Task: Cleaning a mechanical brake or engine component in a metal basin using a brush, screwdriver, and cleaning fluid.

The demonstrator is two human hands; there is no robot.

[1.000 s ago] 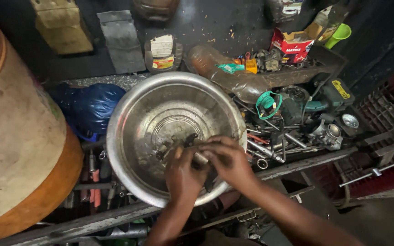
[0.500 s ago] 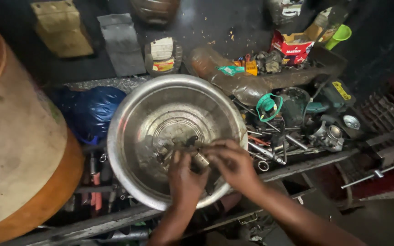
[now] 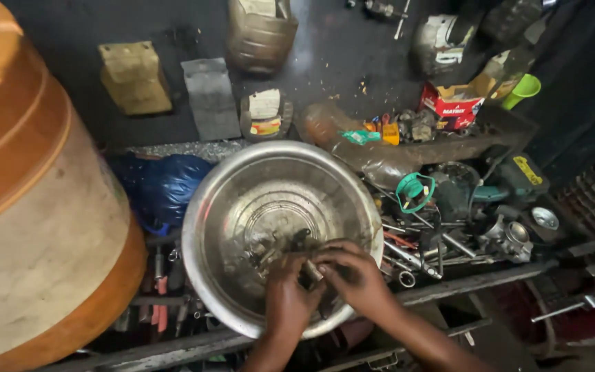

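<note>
Both hands meet over the near side of the wide, dented steel basin [image 3: 242, 207], which catches loose greasy parts. The left hand [image 3: 285, 297] and right hand [image 3: 357, 278] pinch a small metal cylindrical part [image 3: 311, 270] between their fingertips, its long axis slanting from near-right to far-left, low inside the basin.

1. Floor [image 3: 352, 55]: dark, oil-stained, dim light w/ some glare.
2. Big orange-and-cream drum [image 3: 36, 207] fills left side.
3. Blue plastic bag [image 3: 163, 186] just beside drum.
4. Metal rack [image 3: 449, 289] across bottom, cluttered w/ tools.
5. Green cup [image 3: 523, 88] top right, near red carton [image 3: 452, 103].
</note>
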